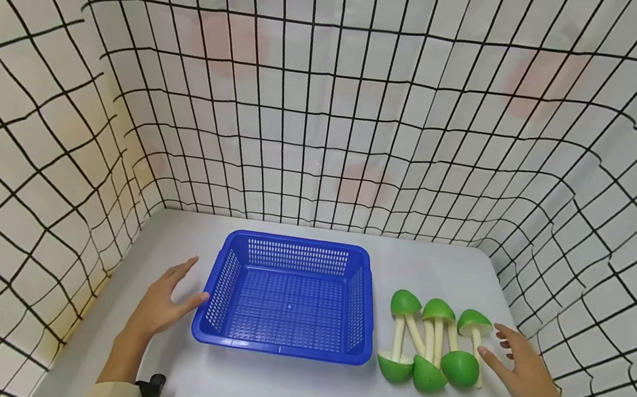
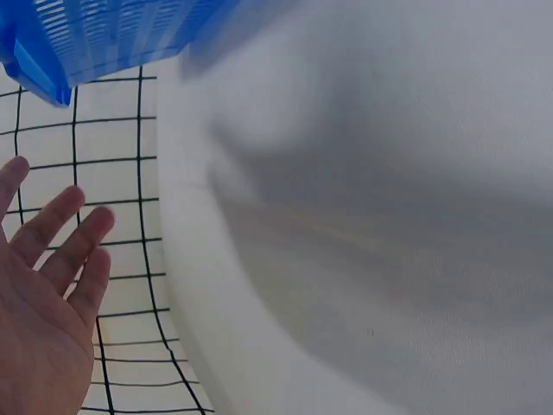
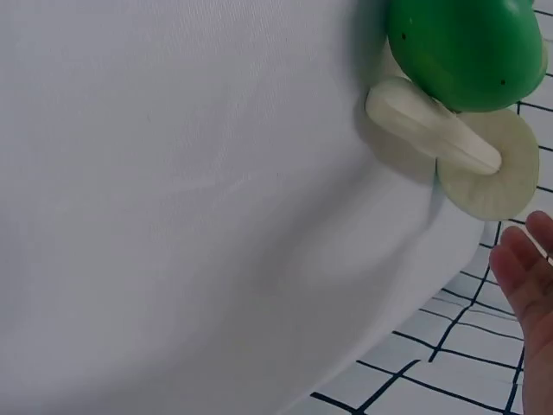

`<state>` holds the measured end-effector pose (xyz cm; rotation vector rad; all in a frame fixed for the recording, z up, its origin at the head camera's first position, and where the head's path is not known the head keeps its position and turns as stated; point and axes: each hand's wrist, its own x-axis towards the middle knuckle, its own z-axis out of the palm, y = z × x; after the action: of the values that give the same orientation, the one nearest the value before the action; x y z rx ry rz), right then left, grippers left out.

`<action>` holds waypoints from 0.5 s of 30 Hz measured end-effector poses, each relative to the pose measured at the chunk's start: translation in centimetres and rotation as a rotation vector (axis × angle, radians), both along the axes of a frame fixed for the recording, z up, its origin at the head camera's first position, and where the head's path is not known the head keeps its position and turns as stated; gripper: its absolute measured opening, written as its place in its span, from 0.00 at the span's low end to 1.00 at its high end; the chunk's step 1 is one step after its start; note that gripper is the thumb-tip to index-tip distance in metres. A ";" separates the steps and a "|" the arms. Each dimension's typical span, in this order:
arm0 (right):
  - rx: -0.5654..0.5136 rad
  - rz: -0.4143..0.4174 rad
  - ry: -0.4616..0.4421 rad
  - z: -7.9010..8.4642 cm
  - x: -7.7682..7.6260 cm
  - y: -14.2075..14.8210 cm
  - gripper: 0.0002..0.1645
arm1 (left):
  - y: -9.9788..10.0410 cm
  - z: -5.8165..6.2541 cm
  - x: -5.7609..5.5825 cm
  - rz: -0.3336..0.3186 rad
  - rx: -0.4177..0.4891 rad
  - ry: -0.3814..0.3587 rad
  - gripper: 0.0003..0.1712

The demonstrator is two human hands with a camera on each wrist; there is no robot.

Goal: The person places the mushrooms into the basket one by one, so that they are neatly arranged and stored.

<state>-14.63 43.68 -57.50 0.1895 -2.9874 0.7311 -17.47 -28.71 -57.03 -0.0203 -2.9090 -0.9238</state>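
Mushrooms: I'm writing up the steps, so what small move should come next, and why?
Perhaps curl the right hand around the rightmost mushroom: the hand is open beside it, holding nothing, and the mushroom lies outside the basket.

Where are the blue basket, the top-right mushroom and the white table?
Blue basket [image 1: 289, 309]: head view, its floor.
Top-right mushroom [image 1: 474, 321]: head view, green cap.
White table [image 1: 277, 395]: head view, near surface.

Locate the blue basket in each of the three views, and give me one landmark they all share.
Head: the blue basket is whole, in the lower half, just left of centre.
Left wrist: top-left corner, cut off by the picture's edge.
Right wrist: not in it.
Shared landmark: the black grid, filling the head view's walls, left in left wrist, right in right wrist.
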 end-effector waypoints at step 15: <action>-0.041 -0.096 0.074 -3.2 -0.4 0.1 0.28 | 2.6 -0.8 0.1 -0.059 0.241 0.073 0.44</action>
<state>-15.02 43.80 -60.73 0.0685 -2.8860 0.7573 -17.41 -26.15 -57.79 -0.1217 -2.7244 -1.2488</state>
